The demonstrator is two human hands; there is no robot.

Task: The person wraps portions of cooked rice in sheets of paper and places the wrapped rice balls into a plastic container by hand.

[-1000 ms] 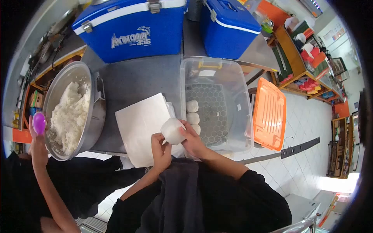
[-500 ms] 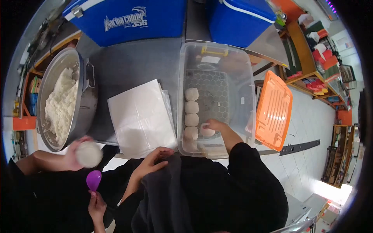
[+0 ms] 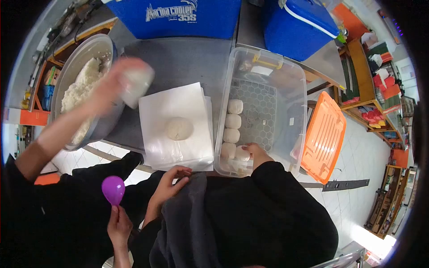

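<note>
My right hand [image 3: 257,153] reaches into the clear plastic bin [image 3: 292,127], its fingers on a white rice ball [image 3: 242,154] at the near end. Beside that ball, several more rice balls [image 3: 232,121] line the bin's left side. My left hand [image 3: 173,182] holds nothing; its fingers are curved but apart, by the near edge of a stack of white sheets [image 3: 154,109]. On the sheets rests a rounded rice portion [image 3: 179,128].
At left, a co-worker's blurred hand [image 3: 109,87] holds a bowl [image 3: 137,82] near a large metal pot [image 3: 117,117] of rice; their other hand [image 3: 119,225] grips a purple spoon [image 3: 113,190]. Blue coolers [image 3: 192,20] stand behind. An orange lid [image 3: 324,138] is right of the bin.
The co-worker's bowl has swung up and away, and a rice portion now lies on the sheets. My right hand's rice ball sits slightly closer to the row. My view has shifted.
</note>
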